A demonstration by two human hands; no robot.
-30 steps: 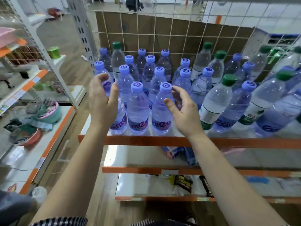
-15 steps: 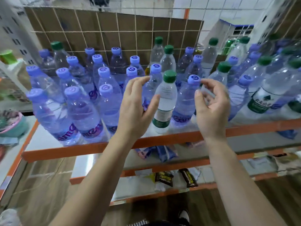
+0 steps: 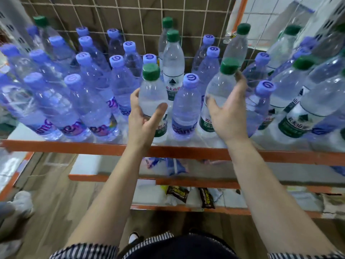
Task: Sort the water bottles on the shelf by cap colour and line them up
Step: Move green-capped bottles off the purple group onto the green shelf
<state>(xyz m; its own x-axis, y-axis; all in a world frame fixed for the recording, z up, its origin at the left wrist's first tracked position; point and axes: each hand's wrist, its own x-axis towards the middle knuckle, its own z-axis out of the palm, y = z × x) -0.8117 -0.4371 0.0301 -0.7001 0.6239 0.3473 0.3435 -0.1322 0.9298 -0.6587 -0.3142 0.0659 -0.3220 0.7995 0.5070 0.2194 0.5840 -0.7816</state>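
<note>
Many water bottles stand on the top shelf (image 3: 186,151). Purple-capped ones (image 3: 74,101) fill the left side; green-capped ones (image 3: 298,101) mix with purple ones on the right. My left hand (image 3: 143,118) grips a green-capped bottle (image 3: 152,90) at the front middle, thumb across its body. My right hand (image 3: 227,113) grips a second green-capped bottle (image 3: 220,86), fingers curled round its far side. One purple-capped bottle (image 3: 186,105) stands between the two held bottles. Behind them stands another green-capped bottle (image 3: 173,58).
A wire grid (image 3: 130,21) backs the shelf. Below are lower orange-edged shelves (image 3: 186,182) with snack packets (image 3: 177,193). Another person's shoe (image 3: 22,202) is on the wooden floor at the left.
The view has swung right along the shelf. Both hands moved from the purple bottles on the left and now each grips a green-capped bottle at the front.
</note>
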